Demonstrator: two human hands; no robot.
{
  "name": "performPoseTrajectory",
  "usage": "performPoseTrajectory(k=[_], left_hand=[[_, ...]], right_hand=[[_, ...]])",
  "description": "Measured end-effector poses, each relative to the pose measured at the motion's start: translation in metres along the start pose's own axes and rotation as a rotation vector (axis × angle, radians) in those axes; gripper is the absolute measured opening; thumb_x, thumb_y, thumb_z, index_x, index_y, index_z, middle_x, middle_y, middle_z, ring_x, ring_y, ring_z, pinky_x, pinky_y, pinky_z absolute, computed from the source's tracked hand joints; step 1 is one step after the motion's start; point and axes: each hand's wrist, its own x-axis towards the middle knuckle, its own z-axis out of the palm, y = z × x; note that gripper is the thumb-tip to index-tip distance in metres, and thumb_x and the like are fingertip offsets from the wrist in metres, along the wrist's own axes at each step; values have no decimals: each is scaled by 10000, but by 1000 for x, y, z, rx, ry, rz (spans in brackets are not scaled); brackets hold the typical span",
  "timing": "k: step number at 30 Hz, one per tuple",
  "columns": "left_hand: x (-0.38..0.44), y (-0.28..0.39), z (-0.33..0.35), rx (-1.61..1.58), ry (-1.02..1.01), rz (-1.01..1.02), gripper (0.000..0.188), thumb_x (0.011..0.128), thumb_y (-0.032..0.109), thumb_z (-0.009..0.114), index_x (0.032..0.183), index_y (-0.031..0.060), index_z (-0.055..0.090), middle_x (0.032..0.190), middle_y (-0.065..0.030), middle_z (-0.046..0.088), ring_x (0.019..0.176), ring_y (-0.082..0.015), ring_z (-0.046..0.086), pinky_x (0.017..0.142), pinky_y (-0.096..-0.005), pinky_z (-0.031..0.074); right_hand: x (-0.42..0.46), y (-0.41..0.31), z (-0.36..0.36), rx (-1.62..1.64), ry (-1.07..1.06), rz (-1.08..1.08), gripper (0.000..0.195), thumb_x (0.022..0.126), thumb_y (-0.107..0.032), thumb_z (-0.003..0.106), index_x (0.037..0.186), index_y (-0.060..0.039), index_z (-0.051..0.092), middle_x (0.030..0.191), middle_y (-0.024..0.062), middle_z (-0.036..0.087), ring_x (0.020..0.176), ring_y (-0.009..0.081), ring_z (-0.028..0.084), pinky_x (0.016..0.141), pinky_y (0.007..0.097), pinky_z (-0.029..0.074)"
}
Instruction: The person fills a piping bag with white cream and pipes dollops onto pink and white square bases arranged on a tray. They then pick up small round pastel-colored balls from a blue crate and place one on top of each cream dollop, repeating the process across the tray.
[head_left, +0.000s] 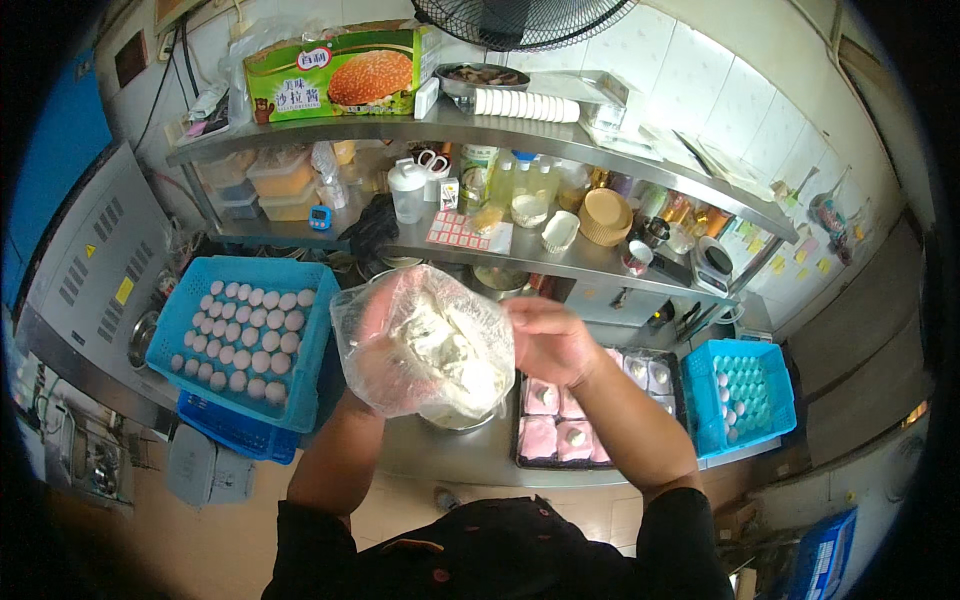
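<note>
A clear plastic bag (345, 322) with white cream (442, 330) inside is held up over the counter. My left hand (382, 322) shows blurred through the film and supports the bag from its left side. At the bag's right edge is my right hand (553, 341), its fingertips at the film; whether they pinch it is hidden. Below the bag, part of a round metal bowl (459, 429) shows. Beside my right forearm lies a black tray (519, 450) of pink square pastries (538, 436), some topped with white dollops, and paler wrapped pieces (660, 375).
A blue crate (319, 337) of eggs stands left, and another blue crate (780, 390) with eggs stands right. Across the back run metal shelves (360, 131) carrying bottles, tubs, paper cups and a kitchen scale (711, 266). A fan (525, 22) hangs above them.
</note>
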Motion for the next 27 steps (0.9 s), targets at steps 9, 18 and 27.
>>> performPoseTrajectory(k=[9, 18, 27], left_hand=[[-9, -9, -41, 598, 97, -22, 357, 877, 152, 809, 1179, 0, 693, 1166, -116, 719, 1042, -197, 679, 905, -356, 559], [-1, 26, -5, 444, 266, -189, 375, 1101, 243, 504, 1179, -41, 736, 1088, -117, 776, 988, -149, 702, 909, -307, 534], [23, 8, 28, 582, 80, -76, 359, 920, 115, 774, 1249, -11, 709, 1246, -128, 723, 1111, -198, 681, 970, -356, 526]], right_hand=[[0, -12, 5, -522, 319, -87, 168, 1028, -174, 640, 1079, -13, 641, 834, 15, 649, 658, 101, 621, 576, 281, 533], [-4, -50, -4, -567, 319, -282, 557, 919, -241, 773, 1359, 5, 536, 1065, 114, 690, 917, 176, 687, 722, 309, 552], [11, 24, -28, -356, 350, -317, 509, 1011, -338, 677, 1373, 4, 570, 1302, 128, 658, 1164, 208, 640, 1025, 399, 502]])
